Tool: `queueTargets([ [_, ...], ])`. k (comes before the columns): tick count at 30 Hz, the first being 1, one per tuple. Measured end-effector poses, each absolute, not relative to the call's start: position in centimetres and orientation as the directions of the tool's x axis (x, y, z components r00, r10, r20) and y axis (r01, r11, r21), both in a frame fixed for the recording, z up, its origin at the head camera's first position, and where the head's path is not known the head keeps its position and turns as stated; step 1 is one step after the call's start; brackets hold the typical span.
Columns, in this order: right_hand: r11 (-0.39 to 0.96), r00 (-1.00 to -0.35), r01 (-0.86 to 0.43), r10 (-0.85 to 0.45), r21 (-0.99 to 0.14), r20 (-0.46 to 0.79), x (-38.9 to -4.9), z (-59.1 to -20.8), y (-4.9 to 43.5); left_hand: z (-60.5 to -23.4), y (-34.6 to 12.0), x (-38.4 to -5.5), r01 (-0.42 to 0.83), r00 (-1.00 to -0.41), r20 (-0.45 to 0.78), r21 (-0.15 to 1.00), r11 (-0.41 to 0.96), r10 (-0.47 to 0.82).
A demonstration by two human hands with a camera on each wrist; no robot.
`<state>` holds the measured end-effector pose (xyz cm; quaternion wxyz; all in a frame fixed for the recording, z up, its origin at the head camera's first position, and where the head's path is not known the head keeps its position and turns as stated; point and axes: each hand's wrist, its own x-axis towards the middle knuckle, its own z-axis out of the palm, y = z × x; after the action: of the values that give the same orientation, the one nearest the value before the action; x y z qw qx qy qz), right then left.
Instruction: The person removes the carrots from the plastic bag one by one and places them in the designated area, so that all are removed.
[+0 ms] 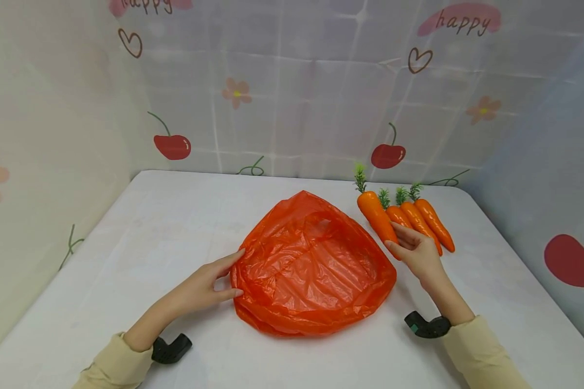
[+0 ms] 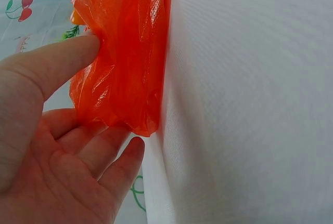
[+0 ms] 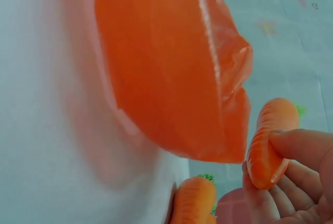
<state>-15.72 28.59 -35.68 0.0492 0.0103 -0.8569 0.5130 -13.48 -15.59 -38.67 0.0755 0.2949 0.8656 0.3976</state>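
An orange-red plastic bag (image 1: pixel 311 275) lies with its mouth spread wide in the middle of the table. At its left rim is my left hand (image 1: pixel 205 286), thumb and fingers apart and touching the bag; in the left wrist view the fingertips partly pass behind the film. My right hand (image 1: pixel 418 254) pinches a carrot (image 1: pixel 376 213) near its tip, with the green leafy top pointing up and away. This carrot (image 3: pixel 273 143) is tilted just beside the bag's right edge. Behind the right hand, several more carrots (image 1: pixel 433 221) lie side by side on the table.
The white-covered table (image 1: pixel 190 216) ends at a patterned curtain (image 1: pixel 297 108) with cherries and hearts at the back, and more curtain stands on both sides. Black wrist-worn devices (image 1: pixel 427 325) hang under each forearm, near the tabletop.
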Motion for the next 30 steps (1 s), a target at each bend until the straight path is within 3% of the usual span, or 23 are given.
queueTargets([
  [13,0.534,-0.997,0.065,0.075,-0.843,-0.029,-16.2,-37.0,28.9,-38.6,-15.6,-13.5,0.45,-0.815,0.104,0.733,0.51,0.57],
  [30,0.569,-0.999,0.027,0.044,-0.822,-0.002,-16.7,-38.4,28.9,-38.8,-15.6,-13.5,0.445,-0.817,0.108,0.743,0.5,0.566],
])
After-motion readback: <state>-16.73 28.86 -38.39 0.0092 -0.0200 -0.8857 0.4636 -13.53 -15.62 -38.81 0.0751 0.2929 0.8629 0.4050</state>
